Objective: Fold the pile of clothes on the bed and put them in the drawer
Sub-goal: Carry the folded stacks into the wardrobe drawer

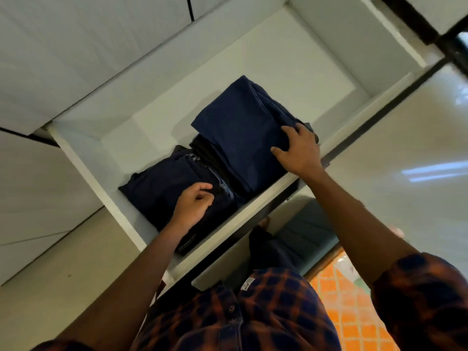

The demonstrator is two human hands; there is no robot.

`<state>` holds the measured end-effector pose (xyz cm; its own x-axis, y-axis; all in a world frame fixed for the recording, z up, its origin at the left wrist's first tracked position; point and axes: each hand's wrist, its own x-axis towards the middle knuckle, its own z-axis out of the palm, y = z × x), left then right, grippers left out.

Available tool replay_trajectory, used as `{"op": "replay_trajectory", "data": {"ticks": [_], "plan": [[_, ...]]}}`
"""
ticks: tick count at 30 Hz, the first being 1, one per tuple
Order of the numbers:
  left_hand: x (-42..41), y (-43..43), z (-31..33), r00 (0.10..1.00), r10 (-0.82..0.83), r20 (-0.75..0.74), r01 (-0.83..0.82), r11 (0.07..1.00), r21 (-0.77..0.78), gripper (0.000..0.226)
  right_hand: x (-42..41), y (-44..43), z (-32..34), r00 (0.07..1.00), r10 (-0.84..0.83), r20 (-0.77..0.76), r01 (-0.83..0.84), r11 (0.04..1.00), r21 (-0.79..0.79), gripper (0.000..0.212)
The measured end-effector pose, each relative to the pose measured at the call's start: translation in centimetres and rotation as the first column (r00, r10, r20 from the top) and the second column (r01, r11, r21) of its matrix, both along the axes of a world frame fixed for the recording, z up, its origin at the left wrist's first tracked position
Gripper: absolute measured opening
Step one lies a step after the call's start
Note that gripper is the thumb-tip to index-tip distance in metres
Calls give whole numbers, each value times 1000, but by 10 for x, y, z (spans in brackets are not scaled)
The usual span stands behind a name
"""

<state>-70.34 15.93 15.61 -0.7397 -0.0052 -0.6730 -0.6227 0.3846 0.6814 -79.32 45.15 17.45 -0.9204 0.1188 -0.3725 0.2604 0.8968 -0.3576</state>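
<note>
Drawer [291, 67] stood open, white inside, seen from above at a tilt. Its right end showed bare floor. All the cloth sat along its front wall, from the middle to the left end.

Navy garment [243, 127], folded, lay on top of a pile at the middle of the drawer's front wall, skewed against the drawer's sides. Right hand [297, 153] gripped the corner nearest the front wall, with the thumb flat on top and the fingers bent over the edge. The fingertips were hidden behind the fold, so the depth of grip was unclear.

Black layers [205, 150] showed under the navy garment on the side toward the drawer's left end. The piece count was not readable because the edges merged in shadow.

Dark stack [157, 188] sat toward the drawer's left end, touching the front wall. Pale blue strip [225, 186] showed where it met the black layers, and which piece it belonged to could not be told. Print [187, 243] at the stack's front edge was too small to read.

Left hand [195, 206] rested on top of this stack, fingers curled in, thumb pointing toward the pile. Its palm side was hidden, so pinching cloth versus just resting could not be told.

Outside the drawer's front wall:
- Checked shirt [253, 312], orange and dark, was cut off at the bottom of view.
- Orange mat [354, 312] with a pale lattice was partly covered by the right sleeve.
- Teal thing [304, 231] under the drawer front was mostly hidden and unidentifiable.
</note>
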Motion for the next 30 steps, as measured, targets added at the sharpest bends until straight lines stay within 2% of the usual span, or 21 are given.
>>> {"op": "replay_trajectory", "data": {"ticks": [2, 4, 6, 8, 12, 15, 16, 17, 19, 20, 21, 22, 23, 25, 26, 28, 30], "plan": [[8, -27, -6, 990, -139, -28, 139, 990, 4, 23, 35, -30, 3, 1000, 11, 26, -13, 998, 66, 69], [11, -45, -10, 973, -220, -67, 220, 976, -13, 23, 61, -56, 4, 991, 98, 94, -112, 982, 152, 68], [23, -74, -5, 919, -383, -94, 382, 924, -24, 23, 105, -99, 4, 981, 143, 130, -175, 943, 283, 67], [37, -94, -1, 857, -506, -97, 504, 862, -52, 23, 139, -135, 4, 981, 162, 110, -190, 925, 329, 58], [74, -133, 13, 695, -709, -121, 707, 704, -64, 25, 207, -214, 8, 977, 192, 90, -209, 942, 262, 39], [90, -139, 19, 539, -822, -183, 807, 566, -167, 21, 247, -256, 9, 973, 229, 19, -228, 951, 210, 34], [98, -135, 22, 480, -852, -210, 831, 518, -204, 16, 267, -268, 10, 982, 188, -9, -183, 965, 187, 33], [104, -132, 26, 459, -855, -239, 830, 509, -228, 10, 281, -276, 10, 988, 151, -29, -145, 978, 152, 34], [112, -127, 32, 469, -838, -280, 809, 534, -244, 6, 304, -285, 12, 996, 2, -93, 3, 999, 53, 36], [122, -121, 37, 440, -840, -317, 820, 520, -240, 8, 322, -285, 14, 986, -115, -123, 114, 993, -16, 39], [142, -109, 43, 358, -867, -346, 854, 454, -254, 8, 356, -286, 17, 946, -290, -143, 279, 956, -94, 44], [139, -112, 45, 366, -848, -383, 838, 480, -260, 8, 356, -289, 14, 921, -369, -128, 344, 921, -180, 48], [146, -109, 48, 334, -844, -421, 840, 469, -273, 9, 373, -293, 14, 864, -501, -56, 468, 839, -277, 49], [153, -104, 49, 287, -845, -450, 843, 446, -299, 10, 398, -296, 7, 700, -704, 122, 680, 605, -415, 42], [186, -91, 48, 196, -886, -419, 891, 340, -301, 11, 450, -299, -2, 534, -821, 204, 800, 413, -435, 37], [207, -82, 49, 146, -930, -338, 923, 251, -292, 12, 504, -308, -14, 336, -888, 312, 890, 191, -414, 29], [260, -71, 40, 54, -970, -238, 964, 113, -242, 14, 590, -334, -26, 119, -909, 400, 937, -30, -349, 26]]}}
